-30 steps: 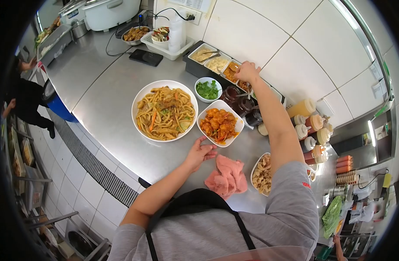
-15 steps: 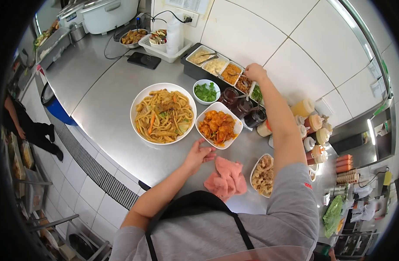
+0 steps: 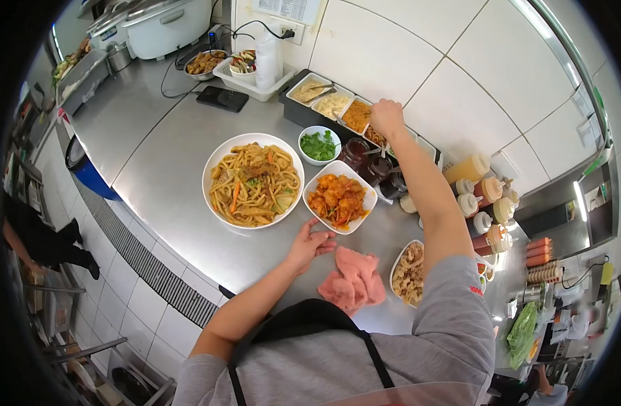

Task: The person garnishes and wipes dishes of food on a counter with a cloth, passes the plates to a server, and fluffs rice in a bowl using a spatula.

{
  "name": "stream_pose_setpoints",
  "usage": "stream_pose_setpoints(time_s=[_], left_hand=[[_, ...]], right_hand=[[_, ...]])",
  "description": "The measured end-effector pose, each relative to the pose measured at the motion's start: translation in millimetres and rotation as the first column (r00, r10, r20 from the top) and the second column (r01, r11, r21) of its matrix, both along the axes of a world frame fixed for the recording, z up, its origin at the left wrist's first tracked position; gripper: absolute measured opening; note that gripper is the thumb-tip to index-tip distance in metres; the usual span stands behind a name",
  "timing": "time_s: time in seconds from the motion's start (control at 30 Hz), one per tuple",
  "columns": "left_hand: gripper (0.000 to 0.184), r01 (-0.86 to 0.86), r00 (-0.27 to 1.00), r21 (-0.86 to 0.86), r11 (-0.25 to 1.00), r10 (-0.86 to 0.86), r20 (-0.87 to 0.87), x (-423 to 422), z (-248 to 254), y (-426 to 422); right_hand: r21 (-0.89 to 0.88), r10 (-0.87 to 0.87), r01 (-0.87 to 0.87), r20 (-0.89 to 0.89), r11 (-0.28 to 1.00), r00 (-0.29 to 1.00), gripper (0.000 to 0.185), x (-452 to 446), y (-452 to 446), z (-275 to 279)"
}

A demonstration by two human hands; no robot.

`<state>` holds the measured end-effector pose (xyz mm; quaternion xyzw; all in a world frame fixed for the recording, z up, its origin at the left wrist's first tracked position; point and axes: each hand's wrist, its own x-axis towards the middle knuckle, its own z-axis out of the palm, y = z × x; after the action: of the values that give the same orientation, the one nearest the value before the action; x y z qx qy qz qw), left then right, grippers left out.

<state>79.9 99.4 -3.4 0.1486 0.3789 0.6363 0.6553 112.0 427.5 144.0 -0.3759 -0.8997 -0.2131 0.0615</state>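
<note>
My right hand (image 3: 388, 116) is closed above the dark topping tray (image 3: 293, 108). It hovers by the orange crumb topping (image 3: 356, 116) and the brown fried shreds (image 3: 375, 136); whatever its fingers hold is hidden. Loosely open, my left hand (image 3: 310, 247) rests at the near edge of a square white bowl (image 3: 371, 203) of orange-sauced fried pieces (image 3: 337, 197). To its left stands a round white plate (image 3: 208, 196) of thick stir-fried noodles (image 3: 246, 183). A small bowl of green herbs (image 3: 319, 145) sits behind, and a pink cloth (image 3: 352, 279) lies near my left hand.
Dark sauce jars (image 3: 354, 152) stand between the bowl and tray. On the right are a dish of pale fried pieces (image 3: 409, 274) and several squeeze bottles (image 3: 488, 189). A phone (image 3: 222, 99) lies toward the back. Another person (image 3: 50, 233) stands at far left.
My right hand has shifted slightly left and down over the topping tray. The left hand stays by the square bowl. The person at far left has moved an arm lower.
</note>
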Motion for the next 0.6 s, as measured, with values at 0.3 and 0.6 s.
stream_pose_setpoints(time_s=[0.3, 0.6], left_hand=[[0.053, -0.001, 1.0, 0.028, 1.0, 0.001, -0.015, 0.5, -6.3, 0.5], [0.05, 0.002, 0.999, 0.033, 0.999, -0.001, -0.046, -0.3, -8.1, 2.2]], right_hand=[[-0.349, -0.157, 0.076, -0.209, 0.934, 0.965, 0.026, 42.7, 39.9, -2.4], [-0.668, -0.237, -0.154, -0.457, 0.728, 0.858, 0.03, 89.3, -69.4, 42.3]])
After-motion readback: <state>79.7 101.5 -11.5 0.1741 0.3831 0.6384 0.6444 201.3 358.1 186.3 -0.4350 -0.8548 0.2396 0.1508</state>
